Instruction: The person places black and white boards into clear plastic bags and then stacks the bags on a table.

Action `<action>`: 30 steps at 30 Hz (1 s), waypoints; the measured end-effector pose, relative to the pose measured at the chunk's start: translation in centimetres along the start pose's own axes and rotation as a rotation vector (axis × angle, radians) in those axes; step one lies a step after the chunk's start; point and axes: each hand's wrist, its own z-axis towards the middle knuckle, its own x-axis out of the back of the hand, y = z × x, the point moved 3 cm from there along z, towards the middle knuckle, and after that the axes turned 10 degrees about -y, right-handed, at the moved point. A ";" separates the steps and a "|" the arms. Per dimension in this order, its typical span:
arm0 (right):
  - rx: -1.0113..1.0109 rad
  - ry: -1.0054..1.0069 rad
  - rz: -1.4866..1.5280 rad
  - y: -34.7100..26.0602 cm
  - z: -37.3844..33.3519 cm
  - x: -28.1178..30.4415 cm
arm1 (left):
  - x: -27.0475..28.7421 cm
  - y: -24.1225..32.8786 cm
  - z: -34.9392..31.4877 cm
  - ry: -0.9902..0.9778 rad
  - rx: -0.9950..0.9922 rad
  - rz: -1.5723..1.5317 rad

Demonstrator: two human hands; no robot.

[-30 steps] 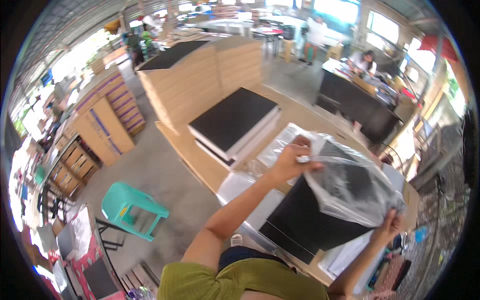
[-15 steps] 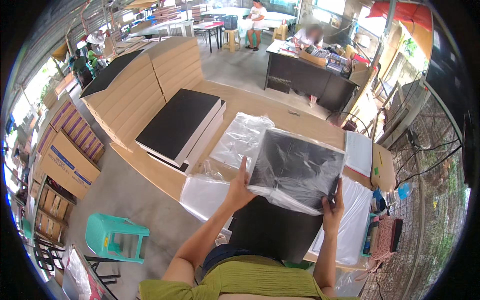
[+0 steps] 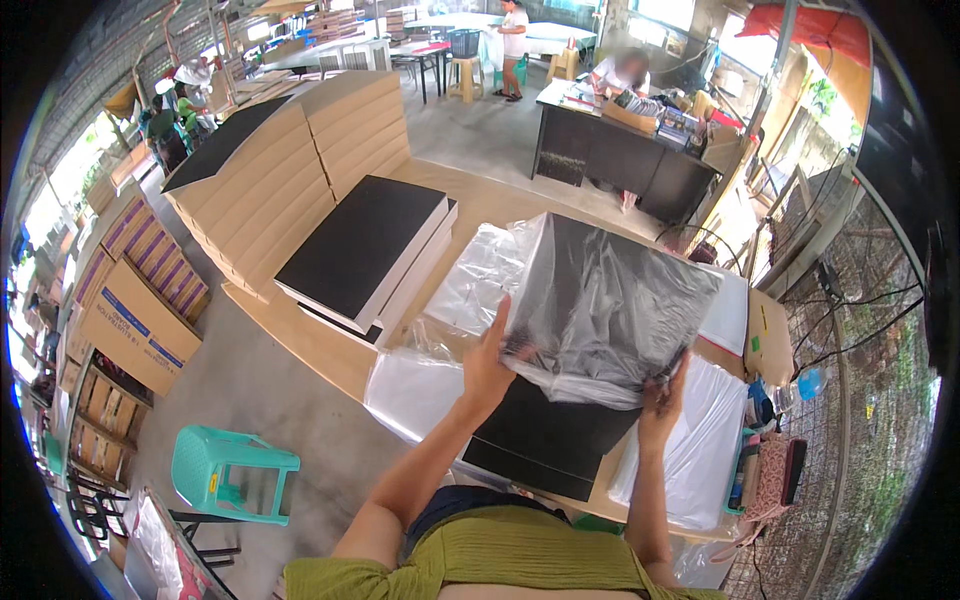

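Note:
A black board in a clear plastic bag [image 3: 610,300] is held up before me, tilted, its wrinkled open-looking edge toward my body. My left hand [image 3: 488,362] grips its near left corner, the index finger stretched up along the side. At the near right corner, my right hand [image 3: 661,400] closes on the plastic, with fingers partly behind it. Below the bag lie black boards [image 3: 545,440] at the table's near edge. Flat clear plastic bags [image 3: 478,275] spread on the table beyond my left hand, and more plastic sheets [image 3: 415,392] lie nearer. Beside my right hand is a pile of whitish plastic [image 3: 685,450].
A stack of black-topped boards [image 3: 365,250] stands left on the brown-covered table [image 3: 480,190], with tall brown stacks [image 3: 270,180] behind. A green stool [image 3: 235,470] is on the floor at left. People sit at a dark desk [image 3: 620,150] and stand farther back.
Both hands have raised and tilted the bagged board, whose far edge is now higher and farther right. The black boards below show more. In the background, a seated person has stood up.

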 end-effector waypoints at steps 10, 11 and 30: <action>-0.392 -0.369 -0.505 0.4 -2.0 -1.7 | -1.7 -6.4 -2.3 -0.241 0.132 0.378; -0.556 -0.411 -0.564 0.9 -2.1 -1.2 | -1.3 -6.8 -2.8 -0.285 0.153 0.402; -0.418 -0.368 -0.370 -3.3 -17.5 2.6 | 6.8 -3.4 -17.2 -0.725 0.447 0.309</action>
